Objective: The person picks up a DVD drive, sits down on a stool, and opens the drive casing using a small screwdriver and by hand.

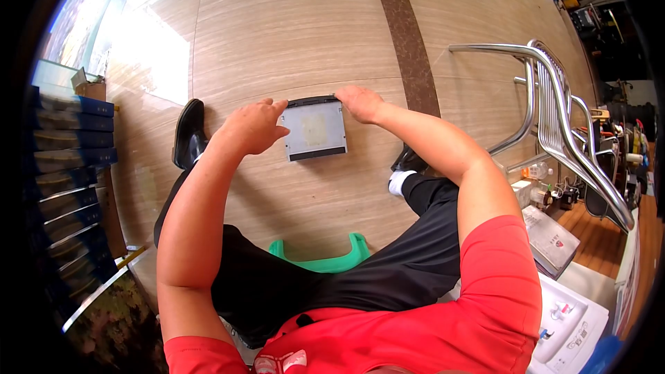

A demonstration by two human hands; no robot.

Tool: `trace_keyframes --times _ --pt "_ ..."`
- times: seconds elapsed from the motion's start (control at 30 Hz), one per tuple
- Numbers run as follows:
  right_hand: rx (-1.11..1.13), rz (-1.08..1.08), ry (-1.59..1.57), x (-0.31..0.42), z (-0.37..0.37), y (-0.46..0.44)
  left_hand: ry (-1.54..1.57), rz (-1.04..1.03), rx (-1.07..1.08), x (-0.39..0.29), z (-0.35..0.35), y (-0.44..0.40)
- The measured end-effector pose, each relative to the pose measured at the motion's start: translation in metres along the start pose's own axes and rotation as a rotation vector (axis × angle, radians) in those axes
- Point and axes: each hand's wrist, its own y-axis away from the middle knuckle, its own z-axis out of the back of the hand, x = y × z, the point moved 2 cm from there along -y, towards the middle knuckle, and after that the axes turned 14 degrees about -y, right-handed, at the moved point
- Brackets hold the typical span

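Note:
A flat silver box-shaped device [315, 127] with a dark front strip along its far edge and a black band along its near edge is held above or on the floor; which of the two cannot be made out. My left hand [256, 125] is at its left side, fingertips on the far left corner and thumb near the left edge. At the far right corner, my right hand [358, 102] grips the dark strip with its fingers closed. A pale rectangular patch marks the top of the device.
Metal chair [554, 97] at the right. Green plastic stool [332, 262] between my legs. Stacked blue boxes [76, 138] at the left. Black shoes [190, 135] on the tiled floor [291, 28]. White water dispenser [568, 325], bottles and a grey box [549, 239] at the lower right.

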Motion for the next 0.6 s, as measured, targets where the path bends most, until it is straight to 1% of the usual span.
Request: trace_keyframes --times 0.03,0.17,0.27,0.33,0.37,0.43,0.47,0.53,0.6 --pt "-0.019 0.096 -0.010 -0.0003 -0.0006 0.0010 0.002 0.000 0.010 -0.0003 0.0010 0.0001" --pt "-0.024 0.161 -0.059 -0.0040 -0.0053 -0.0002 0.016 0.001 0.064 -0.0028 0.0054 0.0010" --pt "-0.022 0.125 0.013 -0.0028 -0.0073 -0.0025 0.011 0.016 0.057 -0.0025 0.0026 0.0002" --pt "0.002 -0.023 -0.016 -0.0011 -0.0039 -0.0012 0.008 0.004 0.048 -0.0011 0.0005 -0.0008" --pt "0.002 -0.023 -0.016 0.0001 -0.0026 -0.0008 0.008 0.004 0.048 -0.0009 0.0003 -0.0010" --pt "-0.007 0.024 0.047 -0.0024 -0.0031 -0.0010 0.015 -0.002 0.046 -0.0008 0.0005 -0.0010" --pt "-0.007 0.024 0.046 -0.0043 -0.0036 -0.0003 0.015 -0.002 0.047 -0.0009 0.0012 -0.0008" --pt "-0.019 0.158 -0.014 -0.0030 -0.0027 0.0020 0.019 -0.005 0.059 -0.0019 0.0022 -0.0007" --pt "-0.015 0.181 -0.008 -0.0032 -0.0047 -0.0009 0.007 -0.003 0.043 -0.0011 -0.0015 -0.0023"
